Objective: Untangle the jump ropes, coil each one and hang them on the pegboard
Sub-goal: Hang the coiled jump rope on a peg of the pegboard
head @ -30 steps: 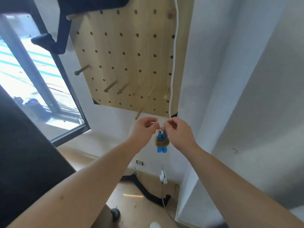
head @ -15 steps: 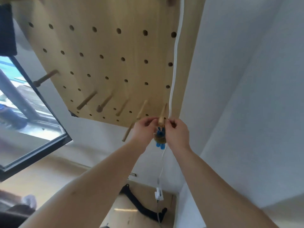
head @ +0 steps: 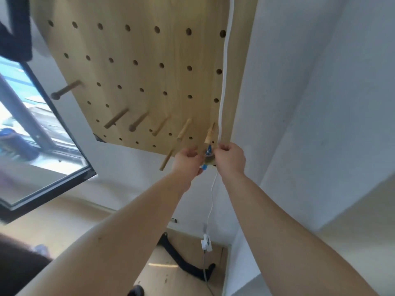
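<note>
Both hands work overhead at the bottom right corner of a pale wooden pegboard (head: 149, 60): the left hand (head: 188, 161) and the right hand (head: 229, 157), fingers curled, pinch between them a small tan coiled jump rope (head: 208, 153) with bright blue handles. The bundle hangs in the gap between the two fists, just below the tip of the rightmost round wooden peg (head: 210, 133), close to it but, as far as the view shows, not yet looped over it. The step in hand appears to be the hanging itself; the next move likely calls for spreading a loop open and lifting it over the peg's end before letting go. A thin white cable (head: 223, 82) runs down the board's right edge just beside the right hand, and could snag the rope.
</note>
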Demonstrator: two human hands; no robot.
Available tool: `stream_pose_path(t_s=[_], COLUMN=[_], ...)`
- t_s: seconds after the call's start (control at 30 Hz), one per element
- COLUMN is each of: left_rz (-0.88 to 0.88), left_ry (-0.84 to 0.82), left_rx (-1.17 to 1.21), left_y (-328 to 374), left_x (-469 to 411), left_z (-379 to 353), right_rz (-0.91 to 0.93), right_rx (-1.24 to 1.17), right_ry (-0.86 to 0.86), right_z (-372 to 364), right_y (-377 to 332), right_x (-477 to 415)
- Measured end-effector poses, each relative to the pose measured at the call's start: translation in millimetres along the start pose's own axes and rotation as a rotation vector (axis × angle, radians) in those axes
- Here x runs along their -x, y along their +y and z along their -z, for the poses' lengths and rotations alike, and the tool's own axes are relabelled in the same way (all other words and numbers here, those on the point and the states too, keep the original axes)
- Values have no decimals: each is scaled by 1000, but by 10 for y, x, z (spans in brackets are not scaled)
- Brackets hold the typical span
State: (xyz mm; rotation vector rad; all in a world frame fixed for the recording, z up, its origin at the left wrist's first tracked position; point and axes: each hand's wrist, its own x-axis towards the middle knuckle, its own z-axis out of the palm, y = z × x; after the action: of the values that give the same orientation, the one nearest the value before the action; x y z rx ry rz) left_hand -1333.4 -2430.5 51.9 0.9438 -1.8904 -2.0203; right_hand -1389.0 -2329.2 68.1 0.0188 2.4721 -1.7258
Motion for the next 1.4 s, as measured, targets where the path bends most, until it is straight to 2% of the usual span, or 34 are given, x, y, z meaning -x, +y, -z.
stream_pose_path(t_s=[0.17, 0.33, 0.5, 0.67, 1.03, 1.2, 1.3, 1.4], left_rz=[-16, -151, -275, -322, -318, -246, -204, -165], left_ry=[17, -17, -50, -73, -20, -33, -51, -64], left_rx=[-147, -341, -524, -613, -927, -919, -1032, -1018], left_y=[-148, -228, -360, -527, -1214, -1764, -2135, -2488], left_x=[890, 1965, 2852, 3382, 4444, 5078, 5400, 5613], left_z=[417, 724, 827, 776, 452, 152, 42, -3], right_rz=[38, 134, 216, 291, 436, 430, 421, 402], right_rx=[64, 113, 191, 292, 528, 600, 626, 645], right_ry=[-73, -149, -209, -275, -361, -418, -461, -485], right_z=[399, 814, 1176, 1514, 2542, 2989, 3114, 3158], right_y=[38, 121, 285, 435, 1077, 1657, 2080, 2487], right_x=[727, 1670, 2501, 3006, 3777, 4118, 4355, 4590])
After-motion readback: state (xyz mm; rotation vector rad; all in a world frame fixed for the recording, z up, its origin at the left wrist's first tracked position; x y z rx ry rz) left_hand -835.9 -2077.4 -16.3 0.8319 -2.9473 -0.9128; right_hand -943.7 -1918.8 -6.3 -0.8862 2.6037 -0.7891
